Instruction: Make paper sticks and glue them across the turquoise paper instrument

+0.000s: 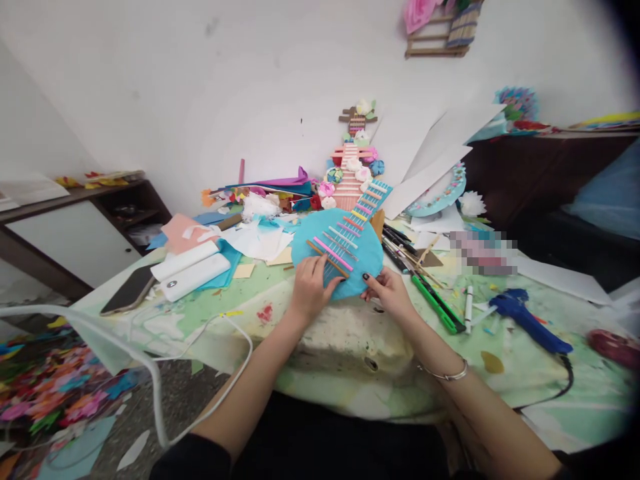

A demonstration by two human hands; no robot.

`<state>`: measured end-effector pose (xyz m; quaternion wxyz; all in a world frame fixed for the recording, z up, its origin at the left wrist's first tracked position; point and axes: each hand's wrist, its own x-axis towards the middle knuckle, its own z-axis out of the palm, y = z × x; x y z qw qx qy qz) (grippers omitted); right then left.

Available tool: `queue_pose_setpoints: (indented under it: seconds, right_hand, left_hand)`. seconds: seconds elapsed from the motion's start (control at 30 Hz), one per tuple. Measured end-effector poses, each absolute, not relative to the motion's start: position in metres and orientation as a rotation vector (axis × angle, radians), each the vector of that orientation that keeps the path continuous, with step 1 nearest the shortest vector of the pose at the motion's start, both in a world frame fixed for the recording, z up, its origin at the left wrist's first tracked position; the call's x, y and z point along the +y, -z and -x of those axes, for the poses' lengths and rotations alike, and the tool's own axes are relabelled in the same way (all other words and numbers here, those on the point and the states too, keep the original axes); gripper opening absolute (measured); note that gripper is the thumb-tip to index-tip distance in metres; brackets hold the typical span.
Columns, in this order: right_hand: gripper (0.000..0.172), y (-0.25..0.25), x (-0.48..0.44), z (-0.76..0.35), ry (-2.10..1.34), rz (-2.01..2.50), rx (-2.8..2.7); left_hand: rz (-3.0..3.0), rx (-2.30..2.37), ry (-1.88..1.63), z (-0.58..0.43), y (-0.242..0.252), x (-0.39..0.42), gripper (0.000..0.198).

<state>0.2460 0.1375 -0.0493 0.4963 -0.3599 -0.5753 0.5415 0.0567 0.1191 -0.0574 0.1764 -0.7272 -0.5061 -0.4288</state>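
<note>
A blue paper-covered, lute-shaped craft point(313, 230) is tilted up in front of me. White strings run along its neck and body, with coloured sticks laid across them. My left hand point(311, 288) grips its lower left, fingers on the face near a brown stick point(325, 259) and thumb bent toward the bottom edge. At the lower right rim, my right hand point(389, 293) pinches the craft, the thumb in front and other fingers partly hidden behind. Directly behind stands a similar pink craft point(345, 190) decorated with paper flowers.
Right of the craft lie a green utility knife point(439, 305), several pens point(395, 235), a white marker point(469, 308) and a blue glue gun point(533, 323) with a cord. Leftward are a phone point(129, 290), a white roll point(193, 270) and a looping white cable point(155, 377). Paper scraps point(257, 239) crowd the back.
</note>
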Motion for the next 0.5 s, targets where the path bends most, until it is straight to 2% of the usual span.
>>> queue_pose_setpoints:
  seconds: [0.13, 0.33, 0.43, 0.5]
  right_hand:
    - [0.048, 0.0489, 0.1368, -0.2458, -1.322, 0.866, -1.406]
    - [0.047, 0.0515, 0.1379, -0.2457, -1.356, 0.870, -1.421]
    - [0.046, 0.0518, 0.1380, -0.2454, -1.361, 0.854, -1.416]
    - [0.045, 0.0514, 0.1377, -0.2453, -1.357, 0.850, -1.413]
  left_hand:
    - [2.051, -1.436, 1.212, -0.0566, 0.0555, 0.1182, 0.054]
    - [1.986, -1.448, 1.276, -0.0539, 0.0528, 0.1191, 0.042]
    - [1.980, -1.415, 1.361, -0.0530, 0.0543, 0.1217, 0.046]
    - [1.975, -1.411, 1.404, -0.0534, 0.0553, 0.1233, 0.055]
